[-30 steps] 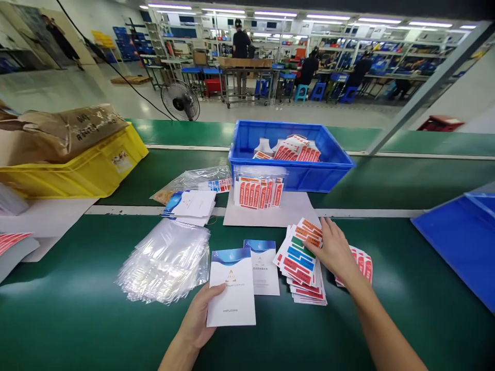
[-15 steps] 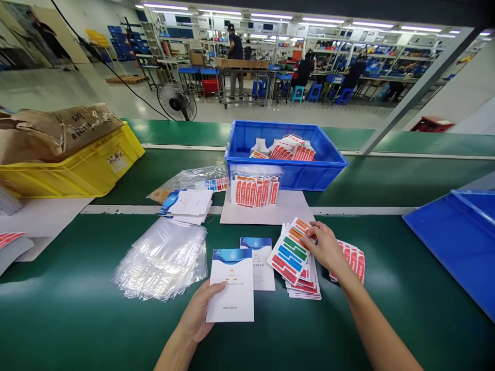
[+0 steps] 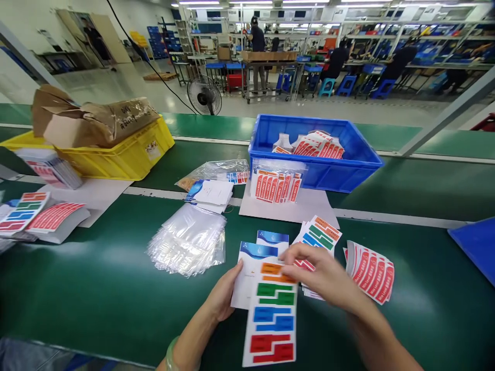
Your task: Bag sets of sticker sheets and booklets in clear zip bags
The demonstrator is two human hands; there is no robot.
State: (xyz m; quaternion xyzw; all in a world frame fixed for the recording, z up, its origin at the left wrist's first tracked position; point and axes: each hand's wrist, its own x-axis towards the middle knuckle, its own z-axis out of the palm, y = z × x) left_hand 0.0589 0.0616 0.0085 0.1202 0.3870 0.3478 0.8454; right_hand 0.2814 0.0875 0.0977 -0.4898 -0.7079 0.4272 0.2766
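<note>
My left hand [image 3: 224, 293] grips a white instruction booklet [image 3: 243, 281] with a blue top, thumb along its left edge. My right hand [image 3: 320, 270] pinches the upper edge of a sticker sheet [image 3: 273, 330] with orange, green, blue and red labels. The sheet hangs in front of the booklet and covers its lower right part. Behind them lies another blue-topped booklet [image 3: 273, 238], mostly hidden. A stack of the colored sticker sheets [image 3: 327, 232] lies behind my right hand. Farther right is a pile of red-striped sticker sheets [image 3: 373, 273].
Clear plastic bags [image 3: 189, 239] lie fanned out left of center, below more booklets [image 3: 211, 193]. A filled bag [image 3: 276, 183] leans against a blue bin [image 3: 315, 165] holding red stickers. A yellow crate [image 3: 150, 154] with brown packaging stands left. More sticker stacks [image 3: 58, 221] lie at far left.
My right hand has lifted a colored sticker sheet off the stack and brought it left, in front of the booklet in my left hand. The view has turned left.
</note>
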